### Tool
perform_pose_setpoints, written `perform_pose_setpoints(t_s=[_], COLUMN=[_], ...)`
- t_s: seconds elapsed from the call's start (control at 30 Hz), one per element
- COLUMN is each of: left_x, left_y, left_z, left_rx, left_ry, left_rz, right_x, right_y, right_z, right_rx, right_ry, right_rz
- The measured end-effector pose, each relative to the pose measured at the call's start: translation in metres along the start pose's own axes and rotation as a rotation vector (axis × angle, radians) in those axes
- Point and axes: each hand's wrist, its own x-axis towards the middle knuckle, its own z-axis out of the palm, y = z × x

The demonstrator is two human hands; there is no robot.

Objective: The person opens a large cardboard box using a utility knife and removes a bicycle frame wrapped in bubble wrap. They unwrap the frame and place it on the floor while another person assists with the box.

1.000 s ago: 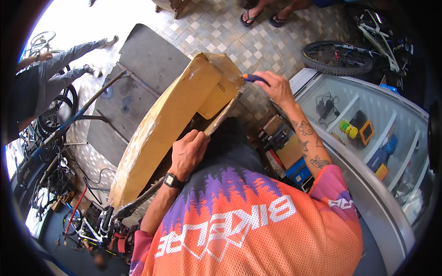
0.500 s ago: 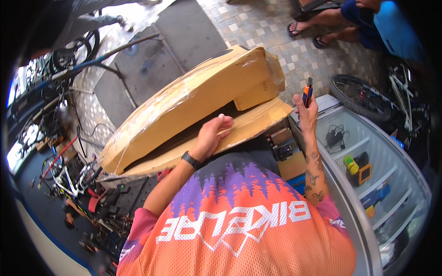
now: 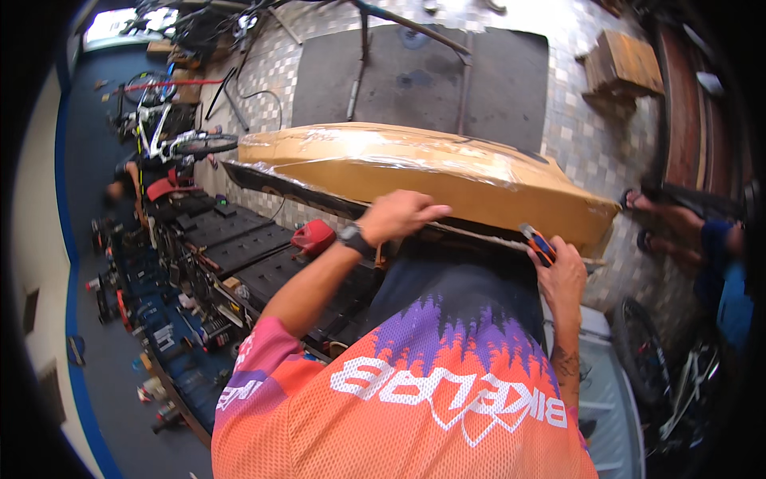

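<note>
A long brown cardboard box (image 3: 351, 180), wrapped in clear film, lies across in front of my body. At its near edge is my left hand (image 3: 399, 217), thumb stretched to the right and the other fingers curled over the cardboard, partly hidden. A dark watch (image 3: 351, 235) is on that wrist. My right hand (image 3: 562, 275) is closed around a utility knife (image 3: 541, 245) with an orange and dark blue handle. Its tip points up and left, close to the near edge of the box; whether it touches cannot be made out.
A workbench (image 3: 239, 239) with black trays and a red object (image 3: 313, 237) stands to the left. Beyond the box are a metal stand (image 3: 415, 24) and grey mat (image 3: 503, 88). A wooden stool (image 3: 626, 64) and another person's legs (image 3: 674, 223) are at the right.
My view has swung left, and the box now lies more level across it. The knife has come down to the box's near edge, and my left hand has moved onto that edge.
</note>
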Motion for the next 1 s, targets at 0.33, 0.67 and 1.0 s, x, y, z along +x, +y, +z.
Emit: perform_pose_setpoints(t_s=[0.33, 0.67, 1.0], left_x=[-0.103, -0.138, -0.156], left_y=[-0.149, -0.174, -0.212], left_z=[-0.005, 0.021, -0.019], left_rx=[0.406, 0.195, -0.253], left_ry=[0.527, 0.567, 0.322], left_rz=[0.117, 0.257, 0.254], right_x=[0.101, 0.125, 0.089], right_y=[-0.147, -0.360, -0.346], right_z=[0.067, 0.228, 0.200], right_rx=[-0.132, -0.835, -0.148], right_ry=[-0.195, -0.512, -0.332], right_rz=[-0.404, -0.768, -0.325])
